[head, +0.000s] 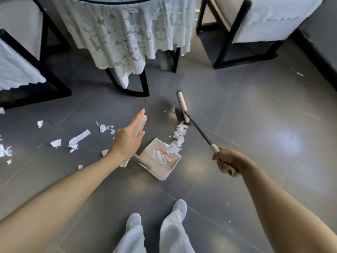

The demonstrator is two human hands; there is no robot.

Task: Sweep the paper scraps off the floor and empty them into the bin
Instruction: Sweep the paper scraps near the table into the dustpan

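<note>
A cream dustpan (160, 168) lies on the grey tiled floor with a few paper scraps (161, 155) inside it. Its upright cream handle (141, 123) rests between the thumb and straight fingers of my left hand (127, 139). My right hand (227, 161) grips the end of a broom's black shaft. The cream broom head (182, 105) is on the floor beyond the pan. A trail of white scraps (179, 135) runs from the brush to the pan's mouth. More torn paper (78, 139) lies scattered to the left. No bin is in view.
A round table with a white lace cloth (124, 37) and black legs stands ahead. Black-framed chairs (235, 31) with pale cushions flank it, one at the left (36, 77). My feet (179, 207) in pale shoes stand behind the pan. Tiny scraps (300, 74) lie at far right.
</note>
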